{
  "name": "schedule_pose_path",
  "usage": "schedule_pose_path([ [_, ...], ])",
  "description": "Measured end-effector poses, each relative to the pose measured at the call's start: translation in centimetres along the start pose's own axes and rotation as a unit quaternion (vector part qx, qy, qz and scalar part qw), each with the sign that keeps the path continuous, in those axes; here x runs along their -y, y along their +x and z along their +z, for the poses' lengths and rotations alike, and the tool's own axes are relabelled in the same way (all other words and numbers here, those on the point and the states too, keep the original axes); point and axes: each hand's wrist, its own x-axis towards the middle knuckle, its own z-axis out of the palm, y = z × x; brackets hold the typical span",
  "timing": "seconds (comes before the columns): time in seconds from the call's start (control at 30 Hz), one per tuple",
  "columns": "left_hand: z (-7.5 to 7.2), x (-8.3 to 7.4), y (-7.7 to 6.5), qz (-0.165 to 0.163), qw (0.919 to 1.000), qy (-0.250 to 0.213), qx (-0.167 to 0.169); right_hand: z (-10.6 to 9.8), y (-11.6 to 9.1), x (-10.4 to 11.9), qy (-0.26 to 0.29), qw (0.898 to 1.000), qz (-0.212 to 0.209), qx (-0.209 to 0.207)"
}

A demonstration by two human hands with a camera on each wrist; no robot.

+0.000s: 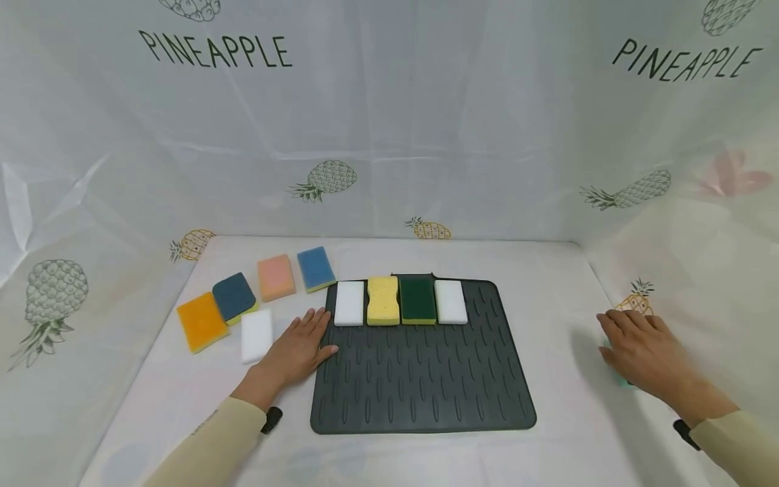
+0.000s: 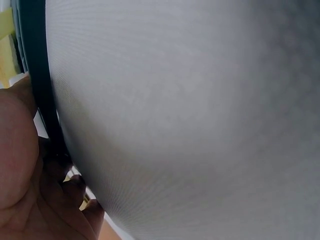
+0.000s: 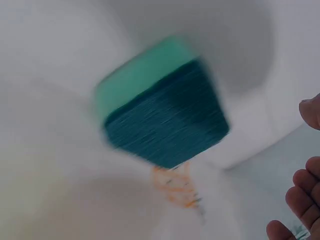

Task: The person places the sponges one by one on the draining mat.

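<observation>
My left hand [image 1: 297, 350] rests at the left edge of a dark grey ridged mat [image 1: 420, 392], fingers straight and the thumb over the mat's surface. In the left wrist view, the mat's dark rim [image 2: 36, 60] runs beside the palm and fingers. On the right side of the table, my right hand [image 1: 648, 355] hovers over a green sponge with a dark teal scouring face [image 3: 165, 117]. The hand mostly hides this sponge in the head view. In the right wrist view, the fingertips [image 3: 300, 197] stand apart from it, holding nothing.
Along the mat's back edge sit a white sponge [image 1: 349, 304], a yellow one [image 1: 383, 302], a dark green one [image 1: 418, 302] and another white one [image 1: 451, 302]. Several loose sponges, including an orange one [image 1: 202, 322], lie left of the mat. Printed sheeting [image 1: 389, 122] walls the table.
</observation>
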Motion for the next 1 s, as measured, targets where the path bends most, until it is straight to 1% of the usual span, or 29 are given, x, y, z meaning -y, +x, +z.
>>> schedule_pose_path([
  [0.1, 0.0, 0.0, 0.0, 0.000, 1.0000, 0.002, 0.002, -0.5, -2.0, -1.4, -0.023, 1.000, -0.008, 0.018],
  [0.2, 0.0, 0.1, 0.0, 0.000, 1.0000, 0.006, 0.002, -0.8, -3.7, -2.2, -0.043, 0.998, -0.011, 0.037],
  [0.33, 0.0, 0.2, 0.0, 0.002, 0.9999, 0.010, -0.003, -0.9, -5.2, -2.6, -0.059, 0.994, 0.006, 0.090],
  [0.47, 0.1, 0.2, 0.0, 0.001, 1.0000, 0.008, -0.003, -0.8, -5.8, -2.5, -0.062, 0.989, 0.025, 0.130],
  [0.53, 0.1, 0.2, 0.0, 0.000, 1.0000, 0.008, -0.002, -0.7, -5.8, -2.4, -0.062, 0.988, 0.032, 0.140],
  [0.73, 0.2, 0.4, 0.0, -0.002, 1.0000, 0.007, -0.002, -0.4, -5.8, -2.5, -0.052, 0.986, 0.057, 0.150],
  [0.87, 0.2, 0.4, 0.0, -0.001, 1.0000, 0.008, -0.003, -0.6, -6.0, -2.7, -0.038, 0.981, 0.081, 0.174],
  [0.93, 0.2, 0.4, 0.0, 0.000, 0.9999, 0.011, -0.004, -0.7, -6.2, -2.7, -0.033, 0.981, 0.086, 0.171],
  [1.0, 0.2, 0.4, 0.0, -0.001, 0.9999, 0.012, -0.004, -0.8, -6.4, -2.6, -0.031, 0.984, 0.085, 0.155],
])
